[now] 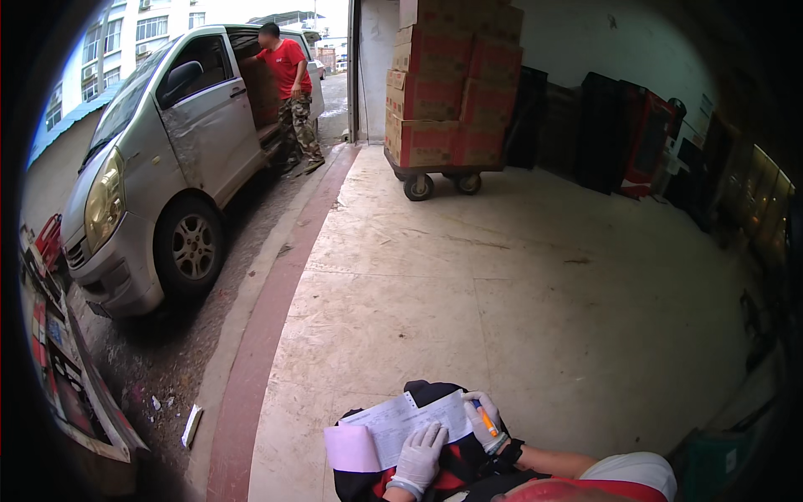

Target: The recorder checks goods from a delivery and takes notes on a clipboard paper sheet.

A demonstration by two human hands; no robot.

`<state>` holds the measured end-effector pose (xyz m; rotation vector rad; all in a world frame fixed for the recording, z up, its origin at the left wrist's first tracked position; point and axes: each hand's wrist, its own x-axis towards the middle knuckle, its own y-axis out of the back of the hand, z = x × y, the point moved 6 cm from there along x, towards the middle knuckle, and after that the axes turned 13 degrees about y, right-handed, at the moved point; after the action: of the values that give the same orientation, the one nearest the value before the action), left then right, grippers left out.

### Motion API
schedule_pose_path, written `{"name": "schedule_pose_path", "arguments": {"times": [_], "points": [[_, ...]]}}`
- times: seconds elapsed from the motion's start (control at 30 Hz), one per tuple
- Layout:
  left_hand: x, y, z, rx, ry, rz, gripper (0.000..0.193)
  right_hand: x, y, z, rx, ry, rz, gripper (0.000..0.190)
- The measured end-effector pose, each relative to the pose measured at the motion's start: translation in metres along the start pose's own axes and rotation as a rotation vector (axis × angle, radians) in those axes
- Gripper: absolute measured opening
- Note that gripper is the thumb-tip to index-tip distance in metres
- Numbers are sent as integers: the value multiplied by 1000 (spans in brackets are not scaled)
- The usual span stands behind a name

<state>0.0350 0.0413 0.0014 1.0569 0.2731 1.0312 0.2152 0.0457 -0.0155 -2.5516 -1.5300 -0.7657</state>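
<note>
White gloves cover both hands, low in the head view. Printed paper forms (401, 420) lie across dark cloth at my lap, with a pink sheet (351, 448) folded over at their left end. My left hand (419, 455) rests flat on the lower part of the forms, fingers extended. At the right end of the papers, my right hand (484, 419) is closed around an orange marker pen (485, 419) with a blue end. A dark strap sits on my right wrist.
A silver van (207, 138) stands outside at the left, where a person (292, 75) in a red shirt reaches into its side door. Stacked cardboard boxes (426, 94) ride on a wheeled platform cart (445, 169). A red-edged cooler (646, 138) stands by the wall.
</note>
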Motion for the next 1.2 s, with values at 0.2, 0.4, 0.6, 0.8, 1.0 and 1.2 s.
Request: {"name": "schedule_pose_path", "arguments": {"times": [0.2, 0.4, 0.6, 0.8, 1.0, 1.2], "points": [[2, 3, 1, 6, 4, -10, 49, 2, 0, -6, -69, 31, -1, 12], [3, 5, 4, 19, 6, -22, 49, 0, 2, 0, -35, -35, -14, 12], [1, 0, 1, 32, 4, -11, 49, -2, 0, 7, 28, -94, -21, 13], [2, 4, 3, 23, 5, -23, 50, -2, 1, 4, 0, -69, -13, 13], [2, 5, 3, 34, 8, -24, 50, -1, 0, 2, -4, -28, 4, 14], [3, 5, 3, 42, 1, -21, 49, -2, 1, 6, -14, -76, -31, 14]]}}
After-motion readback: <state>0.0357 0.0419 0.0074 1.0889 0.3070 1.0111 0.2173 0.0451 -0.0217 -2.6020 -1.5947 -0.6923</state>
